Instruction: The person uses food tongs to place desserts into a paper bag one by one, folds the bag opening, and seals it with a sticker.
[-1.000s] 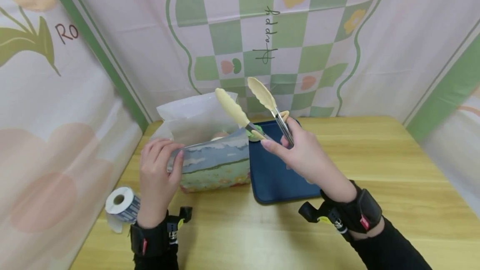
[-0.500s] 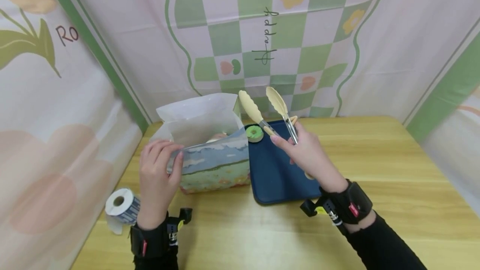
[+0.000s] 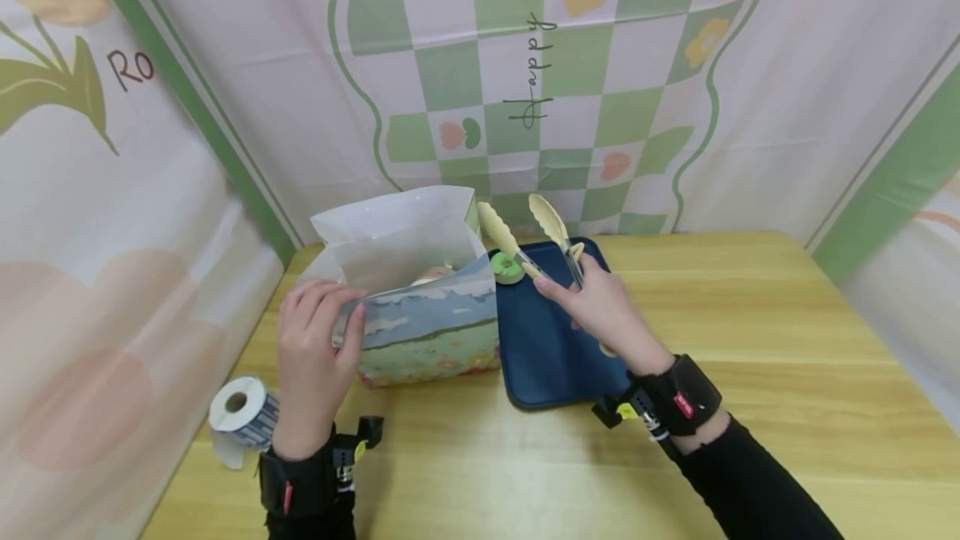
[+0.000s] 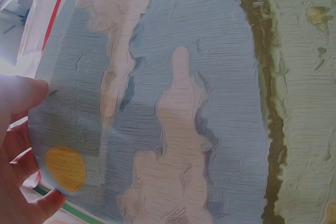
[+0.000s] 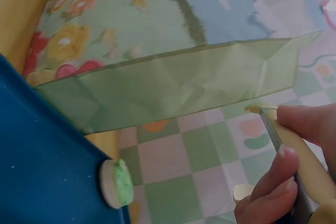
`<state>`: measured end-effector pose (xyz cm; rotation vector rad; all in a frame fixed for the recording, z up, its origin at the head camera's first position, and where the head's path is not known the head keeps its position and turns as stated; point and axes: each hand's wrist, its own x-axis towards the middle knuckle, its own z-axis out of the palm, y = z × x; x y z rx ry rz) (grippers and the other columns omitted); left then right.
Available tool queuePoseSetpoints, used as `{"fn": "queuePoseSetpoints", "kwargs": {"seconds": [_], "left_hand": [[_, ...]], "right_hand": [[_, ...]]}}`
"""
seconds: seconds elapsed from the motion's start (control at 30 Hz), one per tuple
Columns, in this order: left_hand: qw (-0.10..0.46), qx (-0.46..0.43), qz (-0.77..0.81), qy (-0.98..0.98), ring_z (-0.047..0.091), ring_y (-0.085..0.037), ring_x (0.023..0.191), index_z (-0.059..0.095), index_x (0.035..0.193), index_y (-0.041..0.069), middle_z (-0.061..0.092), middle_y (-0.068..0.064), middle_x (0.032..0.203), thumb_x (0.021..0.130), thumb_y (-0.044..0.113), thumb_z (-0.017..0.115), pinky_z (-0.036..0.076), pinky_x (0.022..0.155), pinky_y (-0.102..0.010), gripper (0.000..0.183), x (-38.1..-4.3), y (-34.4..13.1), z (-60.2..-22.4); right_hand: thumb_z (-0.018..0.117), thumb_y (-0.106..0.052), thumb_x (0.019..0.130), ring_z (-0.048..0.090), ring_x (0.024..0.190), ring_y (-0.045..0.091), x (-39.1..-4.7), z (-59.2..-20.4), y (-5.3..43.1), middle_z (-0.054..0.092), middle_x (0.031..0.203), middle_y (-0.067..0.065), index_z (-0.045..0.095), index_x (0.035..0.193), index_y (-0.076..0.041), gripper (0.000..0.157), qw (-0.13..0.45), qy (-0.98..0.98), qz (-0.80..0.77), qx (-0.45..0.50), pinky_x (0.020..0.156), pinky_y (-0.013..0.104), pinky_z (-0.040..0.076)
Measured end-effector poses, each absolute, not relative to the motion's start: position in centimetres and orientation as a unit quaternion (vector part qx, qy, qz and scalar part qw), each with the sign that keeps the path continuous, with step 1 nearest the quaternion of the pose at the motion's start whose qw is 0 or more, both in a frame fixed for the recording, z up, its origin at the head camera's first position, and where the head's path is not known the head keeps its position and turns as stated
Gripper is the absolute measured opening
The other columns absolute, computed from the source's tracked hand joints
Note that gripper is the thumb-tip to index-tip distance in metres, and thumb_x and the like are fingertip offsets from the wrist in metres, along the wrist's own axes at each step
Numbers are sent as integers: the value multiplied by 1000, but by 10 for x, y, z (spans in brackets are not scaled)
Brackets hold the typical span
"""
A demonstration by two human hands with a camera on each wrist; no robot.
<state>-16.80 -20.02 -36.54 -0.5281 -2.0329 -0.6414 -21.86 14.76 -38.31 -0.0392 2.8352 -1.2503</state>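
A paper bag [image 3: 427,336] printed with a blue sky and flowery meadow stands with its mouth open. My left hand [image 3: 311,357] pinches its rim at the near left corner, thumb on the front in the left wrist view. Something brownish [image 3: 435,273] shows inside the bag. My right hand [image 3: 603,307] holds tongs with cream tips [image 3: 550,219] by their metal arms, spread apart with nothing between them. Just below the tips, a green-topped donut [image 3: 507,267] sits at the tray's far left corner, beside the bag; the right wrist view shows the donut [image 5: 116,183] side-on.
The dark blue tray [image 3: 536,365] lies right of the bag. A small beige piece [image 3: 607,349] on it is mostly hidden under my right hand. A roll of labels [image 3: 243,411] stands left of my left wrist. Patterned cloth [image 3: 517,65] hangs behind the wooden table [image 3: 750,315].
The tongs have moved right, away from the bag's mouth, then come lower toward the donut, which now shows more fully. My left hand stays at the bag's rim.
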Motion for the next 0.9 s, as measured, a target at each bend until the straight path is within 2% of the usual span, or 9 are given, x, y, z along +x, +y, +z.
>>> {"fn": "queuePoseSetpoints", "kwargs": {"seconds": [0.13, 0.37, 0.5, 0.7, 0.9], "left_hand": [[457, -215, -260, -823, 58, -35, 107, 71, 96, 1, 70, -15, 97, 90, 12, 66, 40, 103, -45, 14, -168, -200, -366], [458, -214, -262, -822, 59, -35, 107, 71, 96, 1, 70, -16, 98, 90, 12, 66, 40, 104, -45, 14, -168, -200, -366], [456, -213, -264, -823, 58, -35, 107, 71, 96, 1, 70, -16, 98, 91, 13, 65, 40, 104, -45, 14, -167, -200, -366], [456, -211, -264, -823, 58, -35, 107, 71, 96, 1, 70, -16, 98, 91, 12, 65, 40, 104, -45, 14, -167, -200, -366], [459, -212, -263, -822, 58, -35, 107, 71, 97, 1, 70, -15, 98, 92, 14, 65, 40, 103, -45, 15, -169, -200, -366]], "right_hand": [[55, -75, 82, 65, 59, 26, -224, -393, 146, 59, 71, 6, 35, 137, -3, 92, 39, 916, -400, -3, 54, 31, 46], [58, -71, 84, 63, 55, 19, -229, -410, 142, 60, 74, 7, 29, 146, -3, 97, 51, 914, -402, 3, 55, 31, 47], [59, -70, 83, 66, 58, 23, -234, -420, 138, 64, 73, 8, 21, 153, -3, 105, 58, 915, -398, 13, 55, 31, 48], [59, -70, 83, 72, 68, 28, -240, -437, 134, 69, 82, 13, 14, 155, -2, 110, 73, 916, -394, 31, 56, 29, 49], [60, -68, 84, 71, 68, 28, -247, -449, 134, 69, 84, 14, 12, 156, -1, 109, 86, 912, -398, 38, 56, 30, 49]]}}
